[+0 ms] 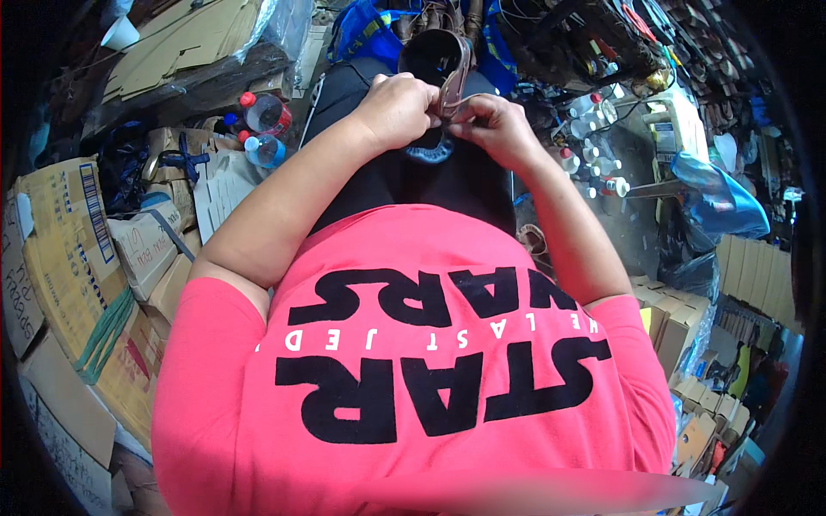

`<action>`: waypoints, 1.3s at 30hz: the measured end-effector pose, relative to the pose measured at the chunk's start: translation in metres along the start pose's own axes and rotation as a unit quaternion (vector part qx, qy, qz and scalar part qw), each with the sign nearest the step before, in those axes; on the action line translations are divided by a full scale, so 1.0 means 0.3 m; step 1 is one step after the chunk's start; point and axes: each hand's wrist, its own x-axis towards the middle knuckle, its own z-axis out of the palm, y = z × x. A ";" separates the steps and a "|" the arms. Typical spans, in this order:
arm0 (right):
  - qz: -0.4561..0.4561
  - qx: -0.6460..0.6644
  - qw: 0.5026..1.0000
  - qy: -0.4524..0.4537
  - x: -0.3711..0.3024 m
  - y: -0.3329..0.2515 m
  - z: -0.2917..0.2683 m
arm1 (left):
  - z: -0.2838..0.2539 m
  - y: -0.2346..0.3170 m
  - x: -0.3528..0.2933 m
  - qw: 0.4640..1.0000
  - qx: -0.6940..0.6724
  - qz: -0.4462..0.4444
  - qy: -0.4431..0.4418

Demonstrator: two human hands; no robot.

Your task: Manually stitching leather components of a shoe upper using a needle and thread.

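Over my lap, both hands meet at a curved brown leather piece (454, 84), bent round like a shoe upper with a dark hollow inside; I cannot tell its exact kind. My left hand (398, 107) is closed on its left side, the fingertips partly hidden behind the leather. On the right, my right hand (497, 127) pinches at the lower edge, where a thin tan strip or cord (467, 99) runs up from the fingers. Just below the hands, a fuzzy blue-grey edge (428, 153) lies against my black trousers (404, 189).
A blue bag (360, 30) stands beyond my knees. Plastic bottles with red and blue caps (268, 116) stand at the left, near stacked cardboard (82, 232). Several small capped bottles (594, 155) sit on the floor at right, beside a blue plastic bag (718, 198).
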 end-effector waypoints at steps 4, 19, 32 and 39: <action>-0.111 -0.161 0.981 0.021 -0.026 -0.067 -0.015 | 0.002 -0.033 -0.015 0.992 0.104 0.070 0.028; 0.022 0.093 0.995 0.033 -0.077 0.031 -0.035 | -0.042 -0.030 -0.087 0.989 0.125 0.081 0.024; 0.053 0.100 0.993 0.032 -0.166 -0.050 -0.161 | 0.009 -0.036 -0.035 0.996 0.033 0.072 -0.032; 0.080 -0.214 0.972 0.047 -0.029 0.153 -0.139 | 0.018 -0.020 -0.025 0.994 0.083 0.062 -0.031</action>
